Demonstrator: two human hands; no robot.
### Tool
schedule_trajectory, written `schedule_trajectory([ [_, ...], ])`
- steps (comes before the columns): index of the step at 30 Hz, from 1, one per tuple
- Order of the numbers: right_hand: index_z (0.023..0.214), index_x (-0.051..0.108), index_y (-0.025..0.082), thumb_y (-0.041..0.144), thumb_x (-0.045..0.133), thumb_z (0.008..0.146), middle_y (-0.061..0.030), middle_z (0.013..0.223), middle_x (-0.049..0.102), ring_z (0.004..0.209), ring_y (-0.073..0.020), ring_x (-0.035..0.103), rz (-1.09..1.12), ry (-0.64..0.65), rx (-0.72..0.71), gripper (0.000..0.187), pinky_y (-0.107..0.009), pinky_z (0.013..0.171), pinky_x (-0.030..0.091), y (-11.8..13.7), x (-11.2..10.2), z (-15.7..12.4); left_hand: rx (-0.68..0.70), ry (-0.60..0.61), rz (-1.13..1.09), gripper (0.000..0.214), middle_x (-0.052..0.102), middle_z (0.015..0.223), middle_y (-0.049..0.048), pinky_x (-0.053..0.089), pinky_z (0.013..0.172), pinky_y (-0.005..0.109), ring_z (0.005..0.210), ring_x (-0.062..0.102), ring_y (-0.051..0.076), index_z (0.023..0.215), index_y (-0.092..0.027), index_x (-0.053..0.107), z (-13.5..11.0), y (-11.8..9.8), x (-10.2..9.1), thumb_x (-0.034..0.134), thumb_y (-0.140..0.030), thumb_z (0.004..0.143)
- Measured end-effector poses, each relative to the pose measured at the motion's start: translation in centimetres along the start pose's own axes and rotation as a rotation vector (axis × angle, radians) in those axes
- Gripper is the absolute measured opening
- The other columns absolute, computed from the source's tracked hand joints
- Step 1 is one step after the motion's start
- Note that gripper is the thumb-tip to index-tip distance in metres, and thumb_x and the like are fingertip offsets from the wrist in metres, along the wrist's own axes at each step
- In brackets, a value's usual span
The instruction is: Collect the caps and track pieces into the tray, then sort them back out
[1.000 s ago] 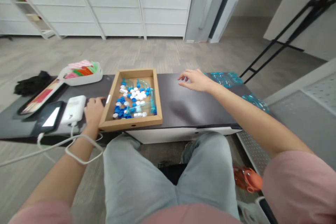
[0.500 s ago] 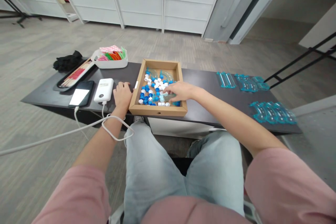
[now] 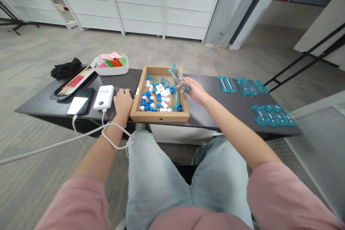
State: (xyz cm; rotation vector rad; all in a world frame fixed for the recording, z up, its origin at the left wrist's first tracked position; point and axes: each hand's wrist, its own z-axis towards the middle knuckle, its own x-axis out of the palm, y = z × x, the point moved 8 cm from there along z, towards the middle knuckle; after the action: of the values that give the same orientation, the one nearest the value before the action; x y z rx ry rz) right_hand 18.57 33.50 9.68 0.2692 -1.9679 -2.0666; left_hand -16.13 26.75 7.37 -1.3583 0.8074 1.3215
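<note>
A shallow wooden tray (image 3: 159,116) sits on a dark table and holds several blue and white caps (image 3: 157,99) and clear blue-ended track pieces. My right hand (image 3: 196,91) is closed on a straight clear track piece (image 3: 179,78), lifted just above the tray's right rim. My left hand (image 3: 123,102) rests on the table against the tray's left side, fingers curled, with nothing seen in it.
A white power bank (image 3: 104,97) with its cable and a phone (image 3: 79,105) lie left of the tray. Behind them are a white bin of coloured pieces (image 3: 111,65), a dark tray of sticks (image 3: 70,83) and a black cloth (image 3: 66,69). Blue track pieces (image 3: 272,115) lie in groups at the right.
My right hand went from the bare table into the tray, then rose out of it holding a straight track piece. The left hand stayed beside the tray.
</note>
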Motion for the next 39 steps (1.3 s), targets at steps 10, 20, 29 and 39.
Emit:
schedule_trajectory([
  [10, 0.159, 0.064, 0.029, 0.024, 0.058, 0.091, -0.006, 0.112, 0.073, 0.094, -0.0261, 0.074, -0.533, -0.595, -0.029, 0.068, -0.05, 0.103, 0.065, -2.7, -16.8, -3.4, -0.047, 0.031, 0.059, 0.059, 0.06, 0.164, 0.0319, 0.048, 0.122, 0.057, 0.148, 0.061, 0.046, 0.163, -0.009, 0.063, 0.7, 0.8, 1.0, 0.036, -0.029, 0.115],
  [20, 0.167, 0.071, 0.028, 0.037, 0.044, 0.115, -0.0212, 0.167, 0.06, 0.146, -0.0425, 0.058, -1.29, -0.588, 0.008, 0.06, -0.066, 0.125, 0.044, -2.0, -16.4, -7.0, -0.038, 0.026, 0.091, 0.064, 0.061, 0.162, 0.0304, 0.051, 0.121, 0.056, 0.146, 0.062, 0.046, 0.162, -0.011, 0.064, 0.5, 0.6, 0.6, 0.03, -0.033, 0.113],
  [29, 0.164, 0.072, 0.024, 0.048, 0.041, 0.123, -0.0147, 0.173, 0.069, 0.163, -0.0394, 0.05, -1.485, -0.137, -0.031, 0.057, -0.063, 0.135, 0.03, -2.6, -13.8, -8.1, -0.071, 0.034, 0.124, 0.068, 0.063, 0.162, 0.0298, 0.054, 0.123, 0.059, 0.149, 0.063, 0.045, 0.161, -0.016, 0.067, 1.0, 1.2, 0.8, 0.025, -0.039, 0.112],
  [39, 0.169, 0.068, 0.022, 0.051, 0.039, 0.122, -0.0161, 0.18, 0.062, 0.175, -0.0427, 0.04, -1.499, -0.311, 0.083, 0.063, -0.073, 0.142, 0.021, -2.9, -19.3, -4.9, -0.103, 0.041, 0.187, 0.077, 0.063, 0.165, 0.0265, 0.053, 0.125, 0.054, 0.15, 0.064, 0.041, 0.163, -0.019, 0.066, 1.1, 1.7, 1.1, 0.015, -0.045, 0.112],
])
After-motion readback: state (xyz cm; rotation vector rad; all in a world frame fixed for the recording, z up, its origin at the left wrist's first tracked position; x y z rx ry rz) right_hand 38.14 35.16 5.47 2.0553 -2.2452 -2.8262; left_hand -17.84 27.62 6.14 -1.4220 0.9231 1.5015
